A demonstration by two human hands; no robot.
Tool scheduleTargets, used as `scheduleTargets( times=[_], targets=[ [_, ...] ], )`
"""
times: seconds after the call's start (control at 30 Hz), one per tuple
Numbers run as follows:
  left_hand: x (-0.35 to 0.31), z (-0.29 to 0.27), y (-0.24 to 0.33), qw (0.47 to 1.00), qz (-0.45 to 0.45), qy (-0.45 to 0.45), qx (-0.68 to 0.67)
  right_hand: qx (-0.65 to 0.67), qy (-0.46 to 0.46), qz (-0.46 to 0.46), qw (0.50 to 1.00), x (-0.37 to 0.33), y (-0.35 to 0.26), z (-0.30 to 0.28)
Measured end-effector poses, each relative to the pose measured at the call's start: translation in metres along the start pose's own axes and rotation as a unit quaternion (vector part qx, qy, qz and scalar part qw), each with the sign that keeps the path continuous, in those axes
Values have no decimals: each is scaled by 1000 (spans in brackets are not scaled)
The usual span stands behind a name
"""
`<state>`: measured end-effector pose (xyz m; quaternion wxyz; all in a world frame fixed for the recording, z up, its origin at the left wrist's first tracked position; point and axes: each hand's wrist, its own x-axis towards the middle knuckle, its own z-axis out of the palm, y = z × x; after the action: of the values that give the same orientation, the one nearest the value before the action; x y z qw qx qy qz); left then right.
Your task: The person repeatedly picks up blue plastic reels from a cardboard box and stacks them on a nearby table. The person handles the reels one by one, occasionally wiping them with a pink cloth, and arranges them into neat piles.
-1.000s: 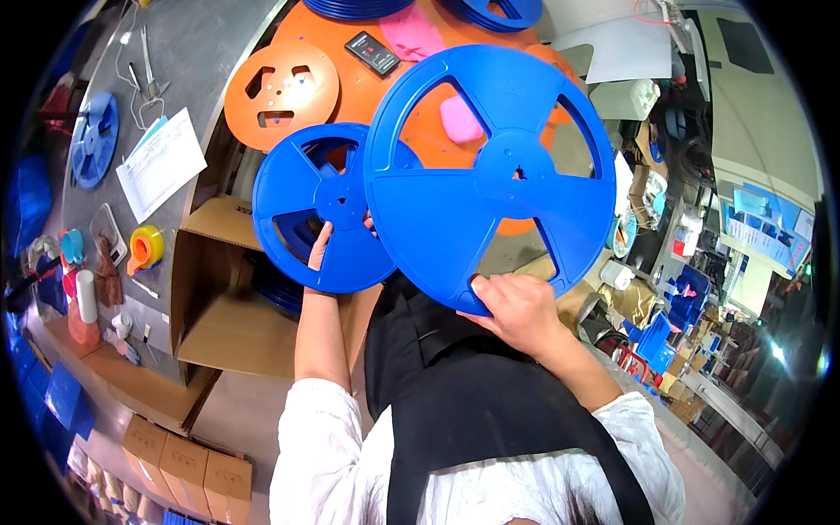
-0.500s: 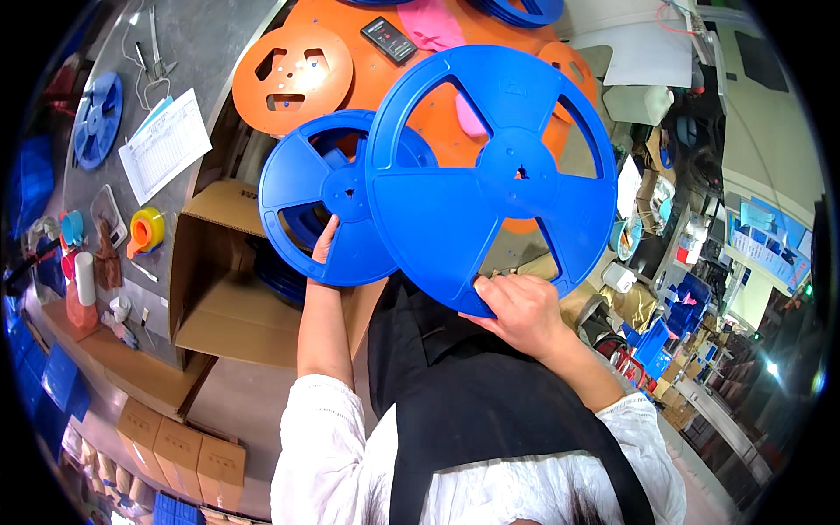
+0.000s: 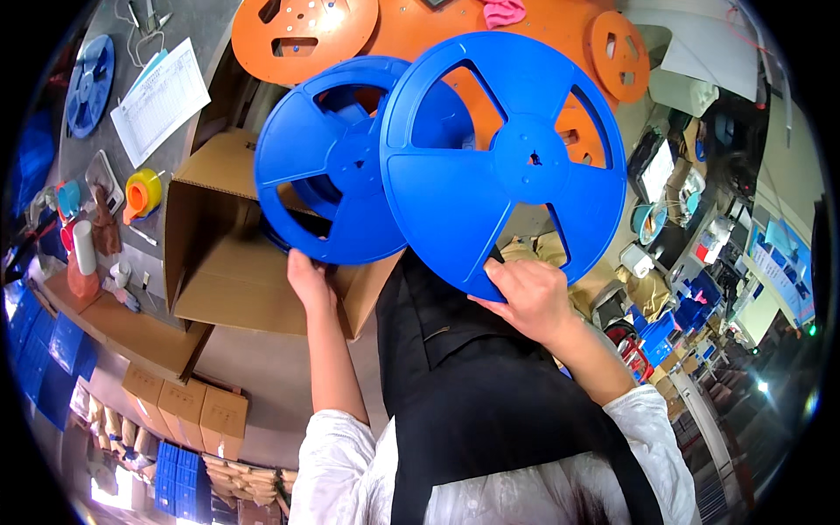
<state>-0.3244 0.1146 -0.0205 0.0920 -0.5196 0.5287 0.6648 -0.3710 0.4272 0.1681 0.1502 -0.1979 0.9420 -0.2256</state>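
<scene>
A large blue plastic reel flange (image 3: pixel 446 188), a disc with wide cut-out windows and a small hub hole, is held up in front of me by my right hand (image 3: pixel 529 297). Its thumb presses on the near rim and the other fingers are behind. To the left my left hand (image 3: pixel 311 278) is closed at the lower rim of another blue reel flange (image 3: pixel 372 223); part of its fingers is hidden there. The right disc overlaps the left one. More blue reel pieces show through the left disc's windows, partly hidden.
An open cardboard box (image 3: pixel 245 293) stands below the left disc. Beyond lies an orange round table (image 3: pixel 420 31) with orange discs (image 3: pixel 302 39) and a pink cloth (image 3: pixel 503 12). The grey bench (image 3: pixel 197 26) at left holds a paper sheet (image 3: pixel 162 101) and a yellow tape roll (image 3: pixel 143 194).
My left thumb has come off the left disc's face, and that hand is lower at its rim. The view has shifted, with the orange table higher in it. The right hand keeps its hold.
</scene>
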Motion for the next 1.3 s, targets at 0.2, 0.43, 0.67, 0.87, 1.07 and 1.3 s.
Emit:
scheduleTargets(
  times=[0.2, 0.43, 0.67, 0.87, 1.07, 1.3],
  targets=[
    [-80, 53, 30, 958, 172, -116, 196, 28, -30, 13, 999, -6, 0, 16],
    [-130, 138, 51, 940, -42, -314, -130, 47, -28, 73, 996, -21, -4, 26],
    [-124, 166, 36, 916, -67, -381, -103, 76, -25, 179, 981, -37, -6, 32],
    [-123, 186, 31, 888, -63, -453, -55, 137, -46, 224, 964, -46, -1, 37],
    [-118, 198, 24, 862, -46, -504, -23, 170, -32, 243, 955, -50, 2, 36],
    [-126, 209, 31, 868, -74, -490, 22, 215, -29, 272, 937, -57, 4, 42]
  ],
)
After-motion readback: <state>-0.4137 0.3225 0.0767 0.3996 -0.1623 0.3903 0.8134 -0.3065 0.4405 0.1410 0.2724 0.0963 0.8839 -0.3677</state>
